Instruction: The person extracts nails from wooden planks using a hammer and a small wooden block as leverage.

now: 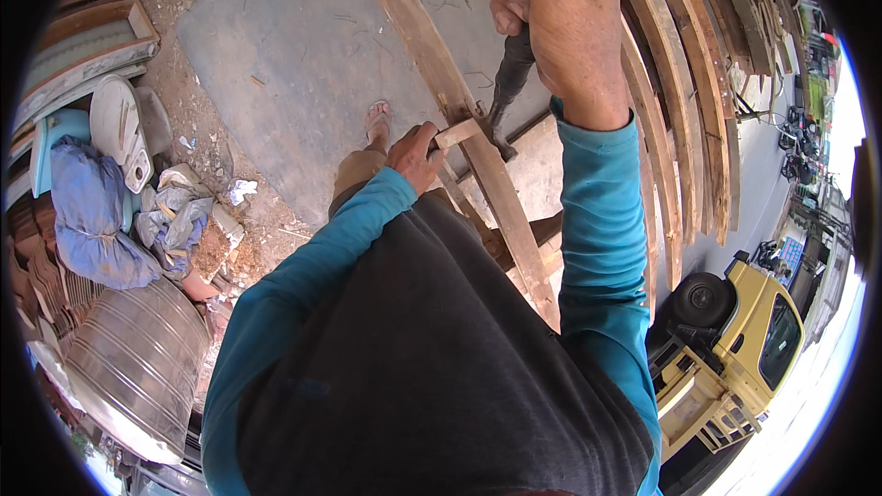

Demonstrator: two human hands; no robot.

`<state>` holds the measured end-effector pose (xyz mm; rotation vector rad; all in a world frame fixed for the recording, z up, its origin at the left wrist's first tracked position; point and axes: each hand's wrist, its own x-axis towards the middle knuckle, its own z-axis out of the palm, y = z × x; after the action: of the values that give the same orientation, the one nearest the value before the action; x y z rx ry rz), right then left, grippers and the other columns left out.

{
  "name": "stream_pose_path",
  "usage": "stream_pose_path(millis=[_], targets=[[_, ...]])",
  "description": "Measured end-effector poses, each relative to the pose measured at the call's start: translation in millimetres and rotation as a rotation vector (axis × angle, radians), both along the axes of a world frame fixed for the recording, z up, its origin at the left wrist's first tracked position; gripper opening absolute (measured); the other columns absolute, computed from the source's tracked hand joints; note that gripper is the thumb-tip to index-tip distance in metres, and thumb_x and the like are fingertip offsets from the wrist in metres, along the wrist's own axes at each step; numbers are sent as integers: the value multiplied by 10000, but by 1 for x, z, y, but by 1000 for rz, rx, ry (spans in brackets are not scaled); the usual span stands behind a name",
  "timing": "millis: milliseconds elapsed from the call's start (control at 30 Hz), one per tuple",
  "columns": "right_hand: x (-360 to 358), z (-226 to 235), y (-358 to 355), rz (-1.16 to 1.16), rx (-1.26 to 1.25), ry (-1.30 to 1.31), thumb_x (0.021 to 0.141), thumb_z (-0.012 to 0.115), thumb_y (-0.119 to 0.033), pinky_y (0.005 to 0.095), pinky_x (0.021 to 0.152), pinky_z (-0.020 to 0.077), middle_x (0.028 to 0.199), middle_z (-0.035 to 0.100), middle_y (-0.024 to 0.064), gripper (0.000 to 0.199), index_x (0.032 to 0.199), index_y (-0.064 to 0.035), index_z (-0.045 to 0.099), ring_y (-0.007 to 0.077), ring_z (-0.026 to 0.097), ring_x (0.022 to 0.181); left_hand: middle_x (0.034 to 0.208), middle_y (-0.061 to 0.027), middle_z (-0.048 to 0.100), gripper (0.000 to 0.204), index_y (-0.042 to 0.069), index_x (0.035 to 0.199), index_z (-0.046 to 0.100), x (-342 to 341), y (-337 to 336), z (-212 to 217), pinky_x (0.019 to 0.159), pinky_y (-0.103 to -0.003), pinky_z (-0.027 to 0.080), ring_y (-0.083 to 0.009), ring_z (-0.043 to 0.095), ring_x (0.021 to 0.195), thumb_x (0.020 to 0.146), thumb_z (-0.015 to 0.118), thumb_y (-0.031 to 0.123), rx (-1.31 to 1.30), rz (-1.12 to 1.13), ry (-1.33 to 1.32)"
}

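My right hand (574, 32) is closed around the dark, wrapped handle of what looks like a claw hammer (512, 78). Its head rests low beside a long wooden plank (413, 32), which slants from the top of the view down toward my body. My left hand (415, 158) grips one end of a short wooden block (457, 134) lying across that plank, close to the hammer head. Whether the head touches the block or a nail, I cannot tell.
Long timber strips (684, 83) are stacked along my right. A grey sheet (276, 46) covers the ground ahead. To the left are a blue bundle (96, 211), a ribbed metal drum (138, 358) and wood scraps. A yellow truck (749, 340) stands at the far right.
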<state>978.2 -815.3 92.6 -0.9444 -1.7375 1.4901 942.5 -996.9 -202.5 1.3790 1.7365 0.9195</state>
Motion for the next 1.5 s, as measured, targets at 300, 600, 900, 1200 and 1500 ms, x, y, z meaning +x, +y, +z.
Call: stream_pose_path(millis=[300,600,900,1200,1500], targets=[[69,-15,-17,-334,203,210,1004,563,-314,285,467,353,504,462,41,483,617,-26,538,128,460,465,1027,-245,630,330,31,1090,506,22,10,6,805,-524,466,-464,597,960,894,704,207,23,-74,32],[152,-12,-59,-178,134,329,1008,613,-293,267,504,413,590,553,49,398,731,-10,585,103,498,519,1171,-175,623,432,69,1192,439,62,40,33,829,-561,503,-389,627,1111,930,662,329,-41,-111,374],[207,-24,-108,-207,103,386,964,654,-269,242,461,320,549,509,-16,392,662,-36,564,40,434,522,1159,-255,601,477,51,1153,403,131,11,-20,852,-540,508,-452,631,1039,951,645,408,-299,-89,247],[107,16,-15,-172,96,229,897,614,-214,306,471,260,541,409,-19,369,618,-11,483,69,347,542,1144,-272,595,404,36,1131,426,96,47,31,874,-537,500,-471,614,1035,970,641,337,-145,5,326],[214,-25,-67,-161,157,635,988,559,-245,322,451,328,501,411,28,372,691,-34,483,123,349,443,1103,-258,622,376,36,1116,444,74,45,35,843,-514,507,-457,619,1022,977,635,328,-174,-36,334]])
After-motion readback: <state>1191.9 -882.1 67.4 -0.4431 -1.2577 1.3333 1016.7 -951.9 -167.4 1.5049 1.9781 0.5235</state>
